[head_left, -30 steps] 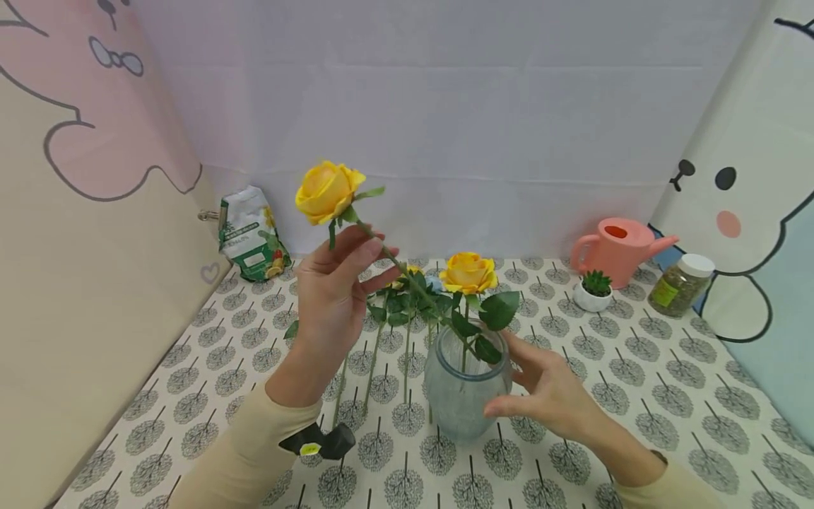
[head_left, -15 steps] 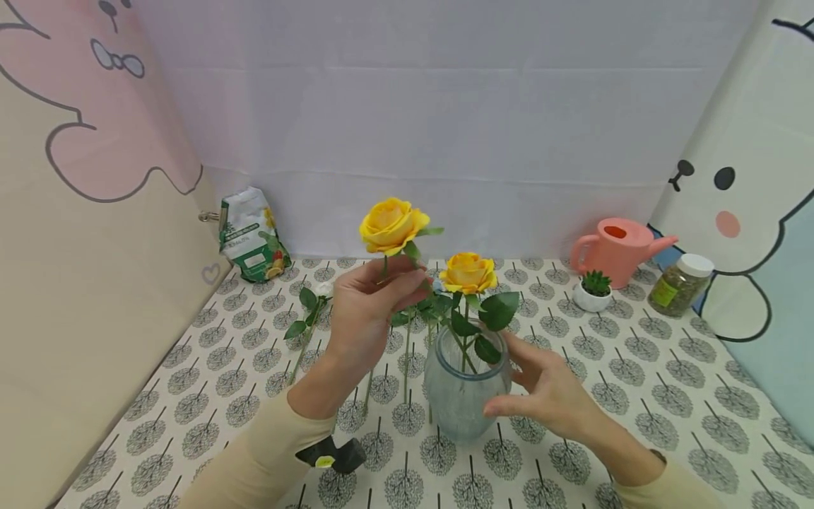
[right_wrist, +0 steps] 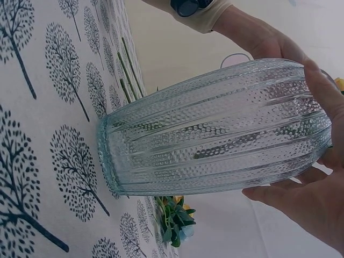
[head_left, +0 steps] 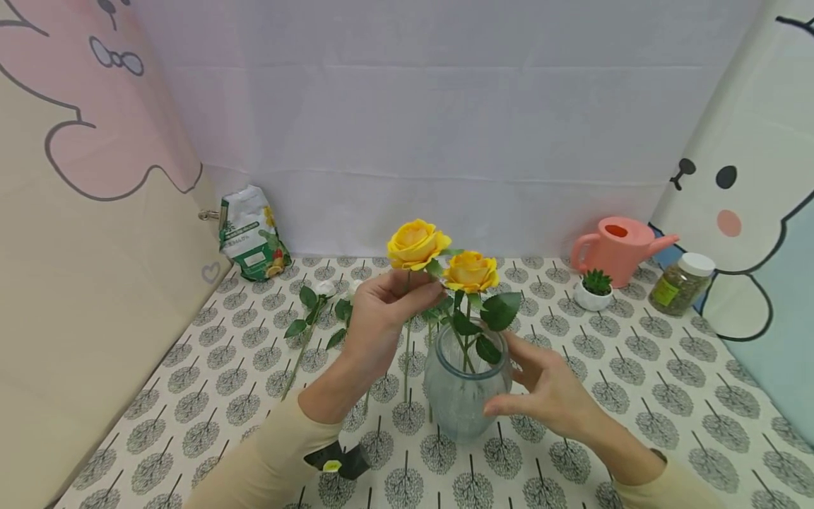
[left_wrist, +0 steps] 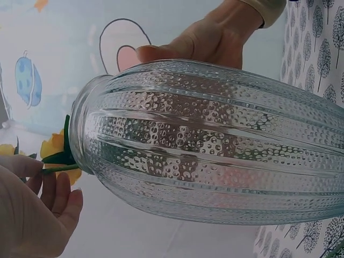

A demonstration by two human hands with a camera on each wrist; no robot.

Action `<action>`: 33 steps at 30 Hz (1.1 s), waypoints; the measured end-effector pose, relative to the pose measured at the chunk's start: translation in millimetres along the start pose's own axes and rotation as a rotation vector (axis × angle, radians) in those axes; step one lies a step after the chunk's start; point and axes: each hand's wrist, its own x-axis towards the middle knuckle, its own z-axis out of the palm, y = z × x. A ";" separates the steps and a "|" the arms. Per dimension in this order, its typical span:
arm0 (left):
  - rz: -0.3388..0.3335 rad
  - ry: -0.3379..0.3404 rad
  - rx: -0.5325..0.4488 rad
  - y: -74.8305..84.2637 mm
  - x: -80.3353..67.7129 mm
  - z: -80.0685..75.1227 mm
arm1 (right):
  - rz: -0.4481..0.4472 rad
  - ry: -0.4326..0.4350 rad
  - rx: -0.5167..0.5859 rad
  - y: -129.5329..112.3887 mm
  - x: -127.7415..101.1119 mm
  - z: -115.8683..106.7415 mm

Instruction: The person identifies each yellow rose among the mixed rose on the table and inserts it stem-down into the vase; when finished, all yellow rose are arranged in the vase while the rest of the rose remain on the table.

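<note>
My left hand [head_left: 379, 318] pinches the thin green stem of a yellow rose [head_left: 416, 244] just under its bloom. This stem slants down into the mouth of a ribbed, clear bluish glass vase [head_left: 467, 406]. A second yellow rose [head_left: 471, 271] with dark green leaves stands in the vase, its bloom above the rim. Fingers of my right hand [head_left: 552, 396] curl behind the vase near its rim, with the thumb toward its front. In the right wrist view the vase [right_wrist: 215, 134] stands upright on the patterned cloth. The left wrist view shows the pinched stem [left_wrist: 60, 168] beside the rim.
White roses [head_left: 325, 288] with long stems lie on the tree-print cloth [head_left: 191, 406] left of the vase. Along the back stand a green-and-white bag [head_left: 253, 237], a pink watering can [head_left: 617, 251], a small potted succulent [head_left: 595, 291] and a white-lidded jar [head_left: 682, 285].
My left hand has moved right and down with the yellow rose, which has become more upright beside the other rose. The right hand and vase have stayed in place.
</note>
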 end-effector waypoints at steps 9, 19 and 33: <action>-0.006 -0.003 0.072 -7.1 -0.5 1.5 | 0.002 0.001 -0.003 0.0 0.0 0.5; -0.071 -0.003 0.081 -13.0 -1.9 5.9 | 0.026 0.006 -0.017 -0.3 0.5 -0.3; -0.092 0.019 0.071 -18.5 -2.5 6.7 | 0.048 0.038 -0.019 -0.5 -0.5 0.7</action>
